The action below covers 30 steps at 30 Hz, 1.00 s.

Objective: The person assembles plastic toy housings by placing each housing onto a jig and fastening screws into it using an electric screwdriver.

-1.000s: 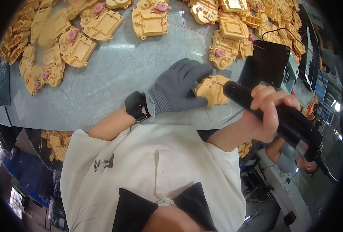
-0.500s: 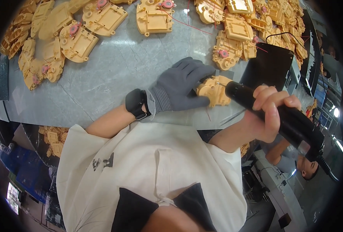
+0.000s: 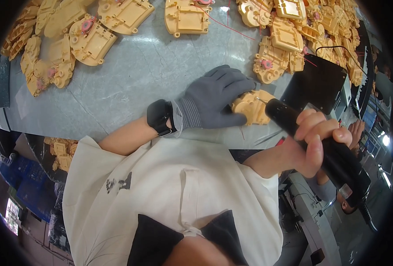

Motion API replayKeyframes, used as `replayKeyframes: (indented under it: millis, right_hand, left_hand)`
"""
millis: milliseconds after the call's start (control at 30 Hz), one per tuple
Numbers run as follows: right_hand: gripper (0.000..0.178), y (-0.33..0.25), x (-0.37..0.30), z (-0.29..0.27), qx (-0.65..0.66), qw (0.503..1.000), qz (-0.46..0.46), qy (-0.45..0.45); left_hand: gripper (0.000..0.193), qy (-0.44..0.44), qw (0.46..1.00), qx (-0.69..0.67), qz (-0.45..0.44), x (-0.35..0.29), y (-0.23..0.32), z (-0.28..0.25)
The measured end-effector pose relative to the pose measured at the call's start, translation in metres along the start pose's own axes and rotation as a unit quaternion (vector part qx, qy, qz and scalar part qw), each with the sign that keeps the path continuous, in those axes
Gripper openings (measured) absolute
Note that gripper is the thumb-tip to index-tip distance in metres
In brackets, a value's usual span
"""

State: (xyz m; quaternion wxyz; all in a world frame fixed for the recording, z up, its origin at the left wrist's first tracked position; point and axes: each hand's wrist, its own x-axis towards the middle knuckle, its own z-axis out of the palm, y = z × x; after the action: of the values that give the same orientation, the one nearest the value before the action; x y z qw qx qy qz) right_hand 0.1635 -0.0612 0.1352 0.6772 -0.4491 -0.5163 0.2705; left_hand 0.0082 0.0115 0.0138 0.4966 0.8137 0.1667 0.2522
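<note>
Your left hand [image 3: 216, 98] pinches the yellow plastic housing [image 3: 253, 110], likely steadying it against the electric screwdriver [image 3: 283, 116] your right hand [image 3: 313, 142] clasps.

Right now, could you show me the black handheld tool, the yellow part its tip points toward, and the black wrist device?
Black handheld tool [image 3: 344, 162]: head view, on its thick rear body.
Yellow part [image 3: 254, 108]: head view, on the middle of its upper side.
Black wrist device [image 3: 158, 116]: head view, on its dark face.

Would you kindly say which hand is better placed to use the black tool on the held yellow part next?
Probably the right hand: it grips the black tool, which points at the yellow part; the gloved left hand holds that part.
</note>
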Motion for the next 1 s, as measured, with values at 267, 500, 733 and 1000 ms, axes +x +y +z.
replayKeyframes:
  millis: [267, 500, 733, 1000]
  right_hand:
    - [0.042, 0.000, 0.009, 0.000, 0.006, 0.996, 0.048, -0.073]
    - [0.038, -0.001, 0.010, -0.001, -0.005, 0.992, 0.100, -0.073]
    - [0.041, 0.002, 0.014, -0.001, 0.003, 0.990, 0.091, -0.109]
    - [0.045, 0.006, 0.013, -0.010, 0.051, 0.989, 0.068, -0.125]
  left_hand:
    - [0.057, 0.008, 1.000, -0.003, 0.021, 0.000, -0.003, 0.000]
    - [0.056, 0.006, 1.000, -0.004, 0.017, 0.000, -0.003, -0.001]
    - [0.055, 0.004, 1.000, -0.013, 0.013, 0.000, -0.005, 0.001]
    - [0.054, 0.016, 1.000, -0.013, 0.007, 0.000, -0.005, 0.002]
